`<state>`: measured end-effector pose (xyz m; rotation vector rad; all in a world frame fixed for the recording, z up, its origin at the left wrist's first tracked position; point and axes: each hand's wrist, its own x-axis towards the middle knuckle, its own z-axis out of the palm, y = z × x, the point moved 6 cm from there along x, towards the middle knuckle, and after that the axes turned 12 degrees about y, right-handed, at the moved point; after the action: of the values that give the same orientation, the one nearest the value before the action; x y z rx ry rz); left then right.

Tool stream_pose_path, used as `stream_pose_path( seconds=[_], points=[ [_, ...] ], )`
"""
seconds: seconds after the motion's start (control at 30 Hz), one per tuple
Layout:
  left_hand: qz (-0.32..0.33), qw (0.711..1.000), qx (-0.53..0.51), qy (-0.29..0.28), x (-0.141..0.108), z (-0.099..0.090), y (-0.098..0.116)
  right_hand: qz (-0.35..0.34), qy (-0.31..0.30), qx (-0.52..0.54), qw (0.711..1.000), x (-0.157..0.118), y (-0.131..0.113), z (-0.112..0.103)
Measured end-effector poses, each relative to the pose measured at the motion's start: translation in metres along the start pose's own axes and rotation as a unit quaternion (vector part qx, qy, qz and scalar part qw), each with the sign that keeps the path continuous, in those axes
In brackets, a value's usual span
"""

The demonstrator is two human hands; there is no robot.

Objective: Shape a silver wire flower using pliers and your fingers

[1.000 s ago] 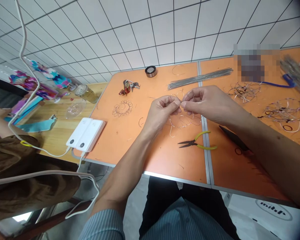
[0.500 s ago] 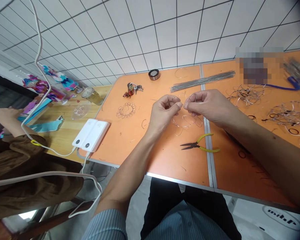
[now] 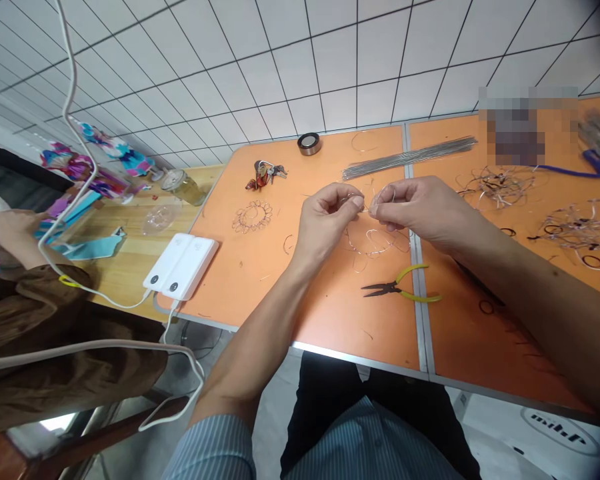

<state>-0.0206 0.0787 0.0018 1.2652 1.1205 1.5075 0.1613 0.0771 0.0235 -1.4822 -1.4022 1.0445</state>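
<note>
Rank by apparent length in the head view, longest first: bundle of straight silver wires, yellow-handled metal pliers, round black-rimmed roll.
1. Silver wire bundle
2. Yellow-handled pliers
3. Black-rimmed roll, clearly smallest

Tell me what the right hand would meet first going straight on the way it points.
Most likely the left hand, facing the right hand across a narrow gap; thin wire shows between them, its exact depth unclear.

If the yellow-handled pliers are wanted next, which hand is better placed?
Probably the right hand: it is nearer the pliers, and their yellow handles point to its side. Its fingers seem to pinch thin wire, though, so would need freeing first.
</note>
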Motion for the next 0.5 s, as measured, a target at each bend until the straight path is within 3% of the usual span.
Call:
stream_pose_path(
  seconds=[0.5],
  points=[
    [0.007,1.000,0.019,-0.008,-0.0032,0.0012,-0.0029,-0.002,-0.004,-0.037,0.999,-0.0045,-0.0078,-0.0004]
  ],
)
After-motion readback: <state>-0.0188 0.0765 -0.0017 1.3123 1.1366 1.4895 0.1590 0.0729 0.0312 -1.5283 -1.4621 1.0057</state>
